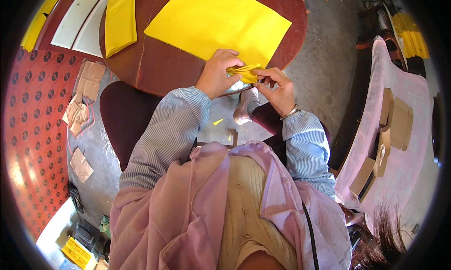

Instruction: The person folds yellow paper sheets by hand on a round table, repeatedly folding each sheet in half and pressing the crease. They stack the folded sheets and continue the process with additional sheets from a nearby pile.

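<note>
Between my two hands is a small folded bundle of yellow paper, with several layers fanned at its upper edge. My left hand pinches its left side, thumb and fingers closed on it. On the other side, the fingertips of my right hand grip the bundle's right end. Both hands are at the near edge of a round brown table. Just beyond them a large yellow paper sheet or stack lies flat on the tabletop.
A folded yellow strip lies on the table's left. A yellow scrap is on the floor below my hands. To the right, open cardboard boxes rest on a pink cloth. Brown paper pieces lie on the left floor beside a red patterned panel.
</note>
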A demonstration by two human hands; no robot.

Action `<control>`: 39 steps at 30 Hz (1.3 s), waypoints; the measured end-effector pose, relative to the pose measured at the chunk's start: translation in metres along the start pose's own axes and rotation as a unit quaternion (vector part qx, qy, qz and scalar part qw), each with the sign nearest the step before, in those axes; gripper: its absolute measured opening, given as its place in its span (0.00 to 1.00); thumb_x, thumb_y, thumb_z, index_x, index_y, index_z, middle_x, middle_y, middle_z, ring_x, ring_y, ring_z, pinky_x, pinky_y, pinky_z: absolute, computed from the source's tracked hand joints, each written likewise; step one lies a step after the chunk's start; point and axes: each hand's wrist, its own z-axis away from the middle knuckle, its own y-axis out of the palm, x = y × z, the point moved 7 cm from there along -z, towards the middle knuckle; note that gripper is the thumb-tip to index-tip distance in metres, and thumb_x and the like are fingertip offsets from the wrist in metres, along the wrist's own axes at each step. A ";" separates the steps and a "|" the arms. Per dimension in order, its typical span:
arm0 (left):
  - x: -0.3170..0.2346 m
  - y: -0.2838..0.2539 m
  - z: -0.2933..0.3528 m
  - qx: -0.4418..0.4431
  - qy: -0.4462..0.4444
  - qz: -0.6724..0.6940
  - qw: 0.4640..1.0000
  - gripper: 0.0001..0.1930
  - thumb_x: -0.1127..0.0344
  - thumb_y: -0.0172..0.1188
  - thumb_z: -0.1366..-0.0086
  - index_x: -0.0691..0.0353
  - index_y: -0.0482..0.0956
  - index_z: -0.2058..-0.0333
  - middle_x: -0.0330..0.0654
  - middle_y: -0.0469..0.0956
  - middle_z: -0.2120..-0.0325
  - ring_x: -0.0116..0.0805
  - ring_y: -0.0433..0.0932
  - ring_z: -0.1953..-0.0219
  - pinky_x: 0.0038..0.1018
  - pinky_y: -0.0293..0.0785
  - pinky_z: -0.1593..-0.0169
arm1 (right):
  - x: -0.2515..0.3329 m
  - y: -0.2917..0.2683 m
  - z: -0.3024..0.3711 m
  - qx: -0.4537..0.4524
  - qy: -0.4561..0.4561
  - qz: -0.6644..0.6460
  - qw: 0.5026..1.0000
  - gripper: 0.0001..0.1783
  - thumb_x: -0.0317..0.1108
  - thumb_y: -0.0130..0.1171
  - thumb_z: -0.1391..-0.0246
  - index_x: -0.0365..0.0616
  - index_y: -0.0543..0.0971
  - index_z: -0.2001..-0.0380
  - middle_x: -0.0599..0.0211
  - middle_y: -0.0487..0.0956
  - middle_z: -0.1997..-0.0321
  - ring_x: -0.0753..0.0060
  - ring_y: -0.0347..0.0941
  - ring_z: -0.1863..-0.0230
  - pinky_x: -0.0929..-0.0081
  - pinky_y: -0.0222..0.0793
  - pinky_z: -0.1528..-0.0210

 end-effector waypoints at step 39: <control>-0.018 0.001 -0.005 0.037 0.018 -0.003 0.999 0.09 0.74 0.73 0.46 0.56 0.86 0.65 0.43 0.83 0.59 0.52 0.77 0.41 0.42 0.76 0.42 | 0.002 -0.008 -0.010 0.002 -0.029 0.011 1.000 0.28 0.16 0.57 0.48 0.40 0.81 0.42 0.64 0.78 0.61 0.74 0.74 0.68 0.74 0.74 0.60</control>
